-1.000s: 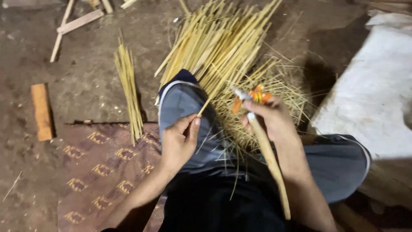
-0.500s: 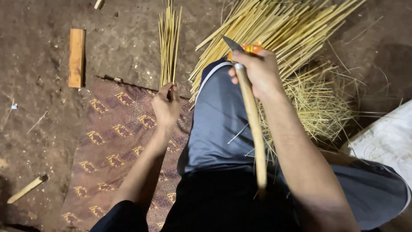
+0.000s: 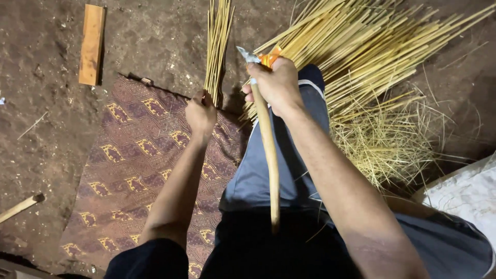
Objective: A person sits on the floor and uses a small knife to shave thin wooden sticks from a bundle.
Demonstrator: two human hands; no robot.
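Gripping sticks and a knife over the knee

Seated on a patterned mat (image 3: 135,155), with the earth floor (image 3: 150,36) all round. Right knee raised, in grey shorts (image 3: 289,165).

Left hand (image 3: 200,112) curled tight round the near end of a thin bundle of sticks (image 3: 218,46). Bundle lies on the floor and runs straight away from the person, its near end at the mat's far edge. Fingers wrapped and pressed together; nothing else in that hand.

Right hand (image 3: 276,85) closed in a fist above the knee. It holds a knife (image 3: 247,54), the blade jutting out towards the bundle, with an orange part showing just above the knuckles. The same fist clamps one thicker stick (image 3: 268,155), which slants back along the thigh to the lap.

Big heap of long sticks (image 3: 372,51) fanned out on the floor beyond and to the right of the knee. Pile of fine shavings (image 3: 385,142) just beside it, nearer the person.

Flat wooden block (image 3: 91,44) on the floor at far left, well apart from the hands. Another piece of wood (image 3: 20,206) at the left edge, off the mat. White cloth or sacking (image 3: 465,194) at lower right; cannot tell which.
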